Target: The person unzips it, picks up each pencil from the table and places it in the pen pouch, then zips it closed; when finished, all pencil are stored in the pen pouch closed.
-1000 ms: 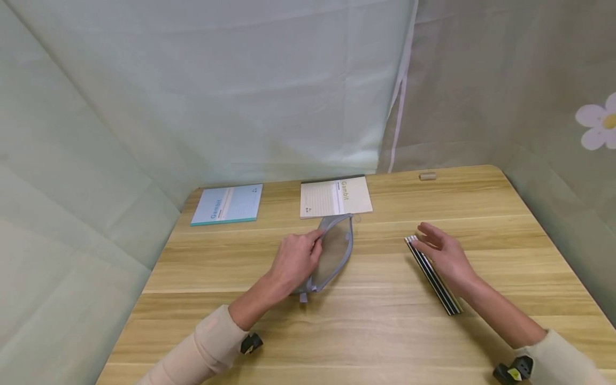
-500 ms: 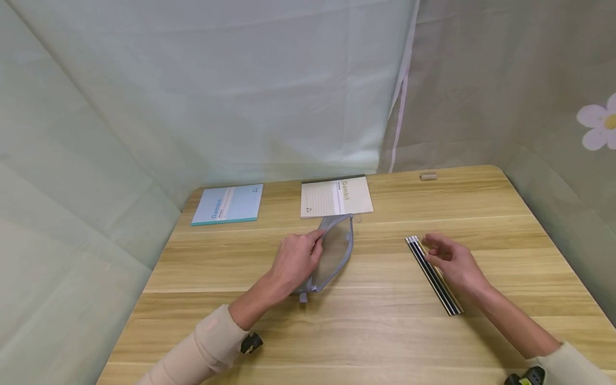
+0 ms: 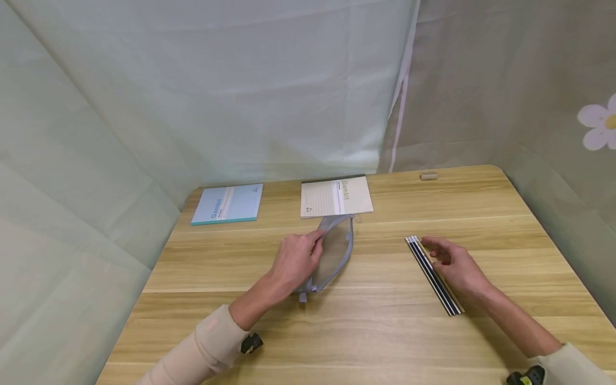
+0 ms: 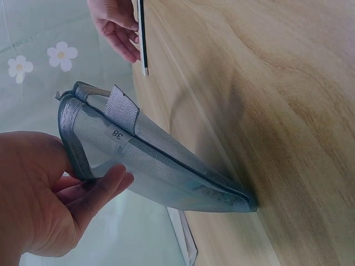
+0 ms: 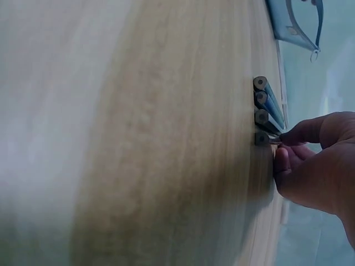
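Grips the wall of a translucent blue-gray mesh zip pouch (image 3: 332,256) with the left hand (image 3: 297,259), bent thumb and fingers at its left side, holding the mouth spread toward the right. Well apart at right, pinches a slim, gold-edged pencil (image 5: 262,138) between thumb and fingertips of the right hand (image 3: 457,267), on its far half. Shows no clear gap above the pale wood-grain table (image 3: 366,331). Lies outermost, just right of three slim, dark-striped pencils (image 3: 430,275). Slants lengthwise from far left to near right, opposite to the pouch's slant. Sits nearer the right hand, across from the open mouth.
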`<state>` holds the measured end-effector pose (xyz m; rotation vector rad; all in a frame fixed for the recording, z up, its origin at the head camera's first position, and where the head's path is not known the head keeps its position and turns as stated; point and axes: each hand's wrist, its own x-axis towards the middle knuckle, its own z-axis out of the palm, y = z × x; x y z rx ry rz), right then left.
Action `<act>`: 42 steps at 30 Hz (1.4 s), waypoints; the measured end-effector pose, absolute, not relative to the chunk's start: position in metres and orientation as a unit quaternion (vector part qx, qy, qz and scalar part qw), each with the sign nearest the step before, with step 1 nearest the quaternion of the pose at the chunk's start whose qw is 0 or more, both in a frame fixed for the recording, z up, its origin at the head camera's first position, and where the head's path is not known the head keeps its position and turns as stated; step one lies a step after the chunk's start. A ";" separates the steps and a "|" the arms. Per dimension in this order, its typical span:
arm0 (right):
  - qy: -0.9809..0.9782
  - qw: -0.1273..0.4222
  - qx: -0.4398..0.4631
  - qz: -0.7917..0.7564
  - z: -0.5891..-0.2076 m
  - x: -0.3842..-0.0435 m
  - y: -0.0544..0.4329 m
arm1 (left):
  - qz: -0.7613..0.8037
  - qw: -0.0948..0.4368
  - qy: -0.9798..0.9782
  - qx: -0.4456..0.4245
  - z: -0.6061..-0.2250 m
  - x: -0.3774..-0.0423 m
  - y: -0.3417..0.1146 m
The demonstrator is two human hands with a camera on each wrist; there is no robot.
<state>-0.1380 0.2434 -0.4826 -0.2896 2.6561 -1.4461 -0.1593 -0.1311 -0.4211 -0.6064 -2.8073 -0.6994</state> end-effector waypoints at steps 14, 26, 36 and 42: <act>0.903 0.004 -0.103 -0.417 -0.482 -0.140 0.241 | -0.230 0.096 -0.947 -0.204 -0.421 -0.160 -0.131; 0.908 -0.007 -0.096 -0.408 -0.481 -0.141 0.241 | -0.230 0.102 -0.945 -0.211 -0.422 -0.161 -0.132; 0.890 0.006 -0.066 -0.451 -0.480 -0.140 0.243 | -0.228 0.102 -0.945 -0.211 -0.423 -0.161 -0.132; 0.863 0.056 -0.028 -0.501 -0.477 -0.143 0.248 | -0.230 0.097 -0.945 -0.211 -0.422 -0.161 -0.131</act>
